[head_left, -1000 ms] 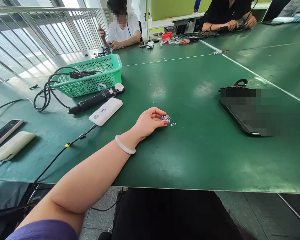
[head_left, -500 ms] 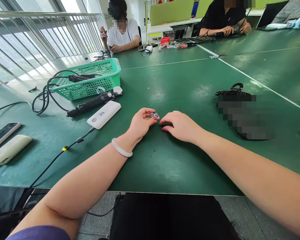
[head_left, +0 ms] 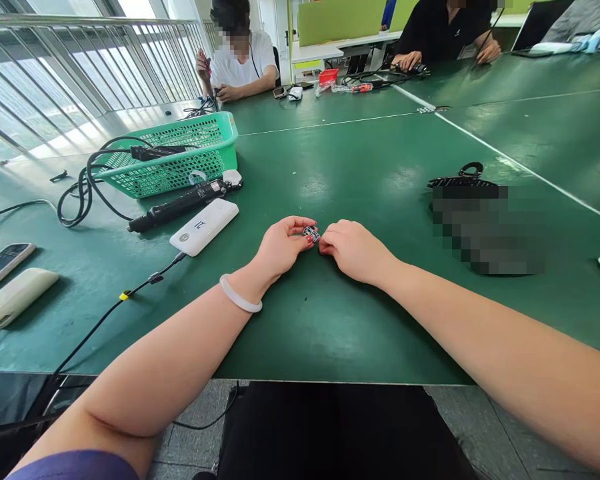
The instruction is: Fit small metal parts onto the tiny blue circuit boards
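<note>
Between thumb and fingers, my left hand (head_left: 280,248) pinches a small black-and-white object (head_left: 310,233), too small to tell its kind. It is held just above the green table (head_left: 330,327). My right hand (head_left: 353,250) is right beside it, thumb and fingertips pressed together at the object's right side. Whether those fingertips grip the object's edge or some other small piece is hidden. A white bangle (head_left: 239,297) circles my left wrist.
To the left lie a white power bank (head_left: 205,227) with a cable, a black handheld tool (head_left: 180,207), a green basket (head_left: 170,173) and phones (head_left: 5,263). A black item with a claw clip (head_left: 467,175) lies right. Two people (head_left: 243,63) sit across the table.
My right hand's thumb and fingers, apart before, have closed together beside the small object. My left hand keeps its pinch. The view has shifted slightly.
</note>
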`<state>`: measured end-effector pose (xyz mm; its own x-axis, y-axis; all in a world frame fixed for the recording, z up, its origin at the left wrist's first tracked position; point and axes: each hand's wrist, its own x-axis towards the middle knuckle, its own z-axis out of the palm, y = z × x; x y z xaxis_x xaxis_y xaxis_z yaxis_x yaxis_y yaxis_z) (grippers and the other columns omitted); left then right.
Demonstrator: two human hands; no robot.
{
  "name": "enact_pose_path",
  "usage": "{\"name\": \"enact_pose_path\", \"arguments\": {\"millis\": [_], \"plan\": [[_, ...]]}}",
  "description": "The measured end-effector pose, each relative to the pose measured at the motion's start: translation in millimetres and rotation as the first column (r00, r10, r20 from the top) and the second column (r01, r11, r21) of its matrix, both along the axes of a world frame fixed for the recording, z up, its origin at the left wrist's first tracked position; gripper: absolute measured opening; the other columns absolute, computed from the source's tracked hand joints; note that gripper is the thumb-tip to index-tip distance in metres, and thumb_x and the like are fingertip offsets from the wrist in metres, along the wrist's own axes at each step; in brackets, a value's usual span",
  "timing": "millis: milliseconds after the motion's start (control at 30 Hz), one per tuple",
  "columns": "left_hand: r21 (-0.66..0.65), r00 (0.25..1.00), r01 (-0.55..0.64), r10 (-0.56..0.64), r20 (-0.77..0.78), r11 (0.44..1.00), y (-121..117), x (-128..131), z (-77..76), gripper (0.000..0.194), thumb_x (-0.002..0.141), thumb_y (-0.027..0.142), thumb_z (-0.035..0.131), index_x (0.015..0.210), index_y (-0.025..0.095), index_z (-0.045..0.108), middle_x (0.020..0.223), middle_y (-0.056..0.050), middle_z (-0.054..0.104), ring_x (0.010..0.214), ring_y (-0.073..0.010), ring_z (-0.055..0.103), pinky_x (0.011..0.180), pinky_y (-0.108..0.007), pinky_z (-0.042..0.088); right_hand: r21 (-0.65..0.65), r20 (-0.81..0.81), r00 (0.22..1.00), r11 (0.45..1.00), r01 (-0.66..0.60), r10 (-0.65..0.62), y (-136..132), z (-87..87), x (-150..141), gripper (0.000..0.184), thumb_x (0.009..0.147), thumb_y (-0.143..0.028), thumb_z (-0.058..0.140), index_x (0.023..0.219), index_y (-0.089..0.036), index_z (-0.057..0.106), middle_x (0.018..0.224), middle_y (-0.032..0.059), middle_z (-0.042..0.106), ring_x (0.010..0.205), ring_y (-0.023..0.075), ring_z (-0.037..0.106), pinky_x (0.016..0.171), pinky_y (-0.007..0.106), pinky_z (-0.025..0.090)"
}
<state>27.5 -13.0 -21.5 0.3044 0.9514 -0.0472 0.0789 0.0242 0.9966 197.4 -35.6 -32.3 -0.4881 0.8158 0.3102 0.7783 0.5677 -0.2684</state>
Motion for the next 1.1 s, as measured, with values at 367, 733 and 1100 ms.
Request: {"name": "enact_pose_path", "arguments": {"millis": [367, 733, 1100], "plan": [[-0.102, 0.983, 0.142, -0.128, 0.134, 0.985, -6.8, 3.3, 5.7, 0.022, 0.076, 0.012, 0.065, 0.098, 0.012, 0.065, 0.089, -0.006, 0.07, 0.08, -0.0108, 0.064, 0.084, -0.032, 0.052, -0.118, -0.582, 0.801, 0.989, 0.089, -0.142, -8.7, 14.3, 1.3, 0.014, 0.082, -0.019, 0.052, 0.071, -0.021, 0.061, 0.083, 0.0019, 0.056, 0.069, 0.0132, 0.049, 0.062, 0.028, 0.042], [-0.122, 0.956, 0.256, -0.232, 0.181, 0.959, -8.0, 0.8, 4.5, 0.02, 0.078, 0.024, 0.066, 0.095, 0.014, 0.067, 0.094, -0.006, 0.07, 0.085, -0.0128, 0.066, 0.086, -0.031, 0.051, -0.1, -0.568, 0.821, 0.995, 0.011, -0.066, -9.6, 17.5, 2.9, 0.017, 0.081, -0.015, 0.051, 0.072, -0.021, 0.063, 0.085, 0.0015, 0.053, 0.075, 0.0131, 0.051, 0.066, 0.029, 0.044], [-0.188, 0.952, 0.232, -0.183, 0.245, 0.954, -8.3, 1.8, 6.2, 0.016, 0.08, 0.011, 0.061, 0.095, 0.013, 0.065, 0.089, -0.005, 0.07, 0.084, -0.0121, 0.066, 0.088, -0.031, 0.051, -0.115, -0.645, 0.751, 0.989, 0.09, -0.143, -7.6, 15.1, 7.7, 0.009, 0.078, -0.025, 0.062, 0.075, -0.023, 0.07, 0.08, 0.0003, 0.057, 0.064, 0.0108, 0.047, 0.063, 0.029, 0.043]]}}
